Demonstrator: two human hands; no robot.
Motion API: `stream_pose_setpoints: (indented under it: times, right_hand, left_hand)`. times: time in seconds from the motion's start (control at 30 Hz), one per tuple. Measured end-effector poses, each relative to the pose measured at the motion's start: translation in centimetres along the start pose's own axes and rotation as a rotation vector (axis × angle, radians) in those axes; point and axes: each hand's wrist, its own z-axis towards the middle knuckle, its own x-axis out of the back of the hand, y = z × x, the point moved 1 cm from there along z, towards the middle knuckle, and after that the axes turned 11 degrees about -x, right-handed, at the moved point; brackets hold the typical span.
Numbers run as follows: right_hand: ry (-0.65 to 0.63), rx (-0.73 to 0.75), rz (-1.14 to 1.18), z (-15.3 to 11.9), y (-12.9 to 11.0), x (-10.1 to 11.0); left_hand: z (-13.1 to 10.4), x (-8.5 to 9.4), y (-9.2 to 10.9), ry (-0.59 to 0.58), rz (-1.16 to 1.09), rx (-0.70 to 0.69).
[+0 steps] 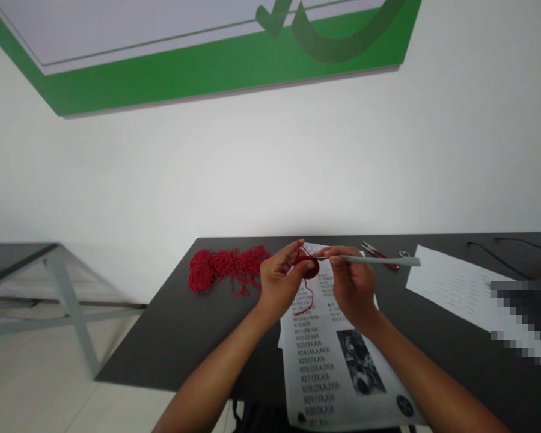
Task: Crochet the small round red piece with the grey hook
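Note:
Between my thumb and fingers, my left hand (279, 278) pinches a small round piece of red crochet work (312, 268). A strand of red yarn runs up over the raised left index finger, and a loose tail (310, 299) hangs below the piece. My right hand (354, 282) grips a crochet hook (383, 260) with a grey handle that points out to the right. The hook's thin metal tip meets the upper edge of the red piece; the exact stitch is too small to make out. Under both hands lies a printed pattern sheet (315, 367).
Left on the dark table (162, 337) lies a red yarn ball (201, 272) with a heap of crinkled loose yarn (241, 266). Small scissors (379, 255) lie behind my right hand. Another paper sheet (446, 282) and dark eyeglass-like arms (496, 258) are at the right.

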Motion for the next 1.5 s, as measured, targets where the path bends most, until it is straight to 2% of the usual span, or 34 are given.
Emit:
stream_pose_setpoints:
  times: [0.33, 0.63, 0.73, 0.87, 0.93, 1.0, 1.07, 1.13, 1.2, 1.27, 1.33, 1.4, 1.5]
  right_hand:
    - [0.004, 0.119, -0.056, -0.2, 0.2, -0.1]
    - [-0.208, 0.383, -0.248, -0.3, 0.3, 0.5]
    - [-0.223, 0.478, -0.335, -0.2, 0.5, 0.4]
    - [-0.267, 0.566, -0.466, -0.1, 1.1, 0.3]
    - [-0.274, 0.591, -0.477, -0.1, 1.4, 0.4]
    - [-0.253, 0.607, -0.468, -0.2, 1.8, 0.6]
    - [-0.224, 0.604, -0.467, -0.3, 2.1, 0.8]
    - [-0.205, 0.586, -0.46, -0.3, 2.4, 0.9]
    - [-0.192, 0.556, -0.409, -0.2, 2.5, 0.9]
    - [-0.187, 0.5, -0.31, -0.1, 2.3, 0.8]
    - [-0.201, 0.411, -0.202, 0.1, 1.9, 0.5]
    - [-0.228, 0.332, -0.114, 0.3, 1.4, 0.3]
    - [-0.244, 0.298, -0.064, 0.7, 0.9, 0.1]
  left_hand:
    - [-0.2, 0.6, -0.3, -0.093, 0.247, -0.242]
    - [0.3, 1.0, 0.3, -0.138, 0.519, -0.616]
    - [0.4, 1.1, 0.2, -0.137, 0.54, -0.646]
    - [0.3, 1.1, 0.0, -0.149, 0.517, -0.598]
    - [0.1, 0.9, -0.2, -0.119, 0.437, -0.499]
    - [-0.2, 0.5, -0.3, -0.048, 0.267, -0.3]
    - [-0.6, -0.2, -0.3, 0.033, -0.008, -0.005]
    - [-0.8, -0.9, -0.1, 0.051, -0.313, 0.269]
    - [-0.8, -1.4, 0.2, 0.062, -0.506, 0.413]
    - [-0.6, -1.4, 0.2, 0.062, -0.572, 0.452]
    - [-0.3, -1.0, -0.1, 0.051, -0.526, 0.415]
    - [0.1, -0.3, -0.6, 0.042, -0.393, 0.316]
    - [0.6, 0.9, -1.0, 0.047, -0.119, 0.111]
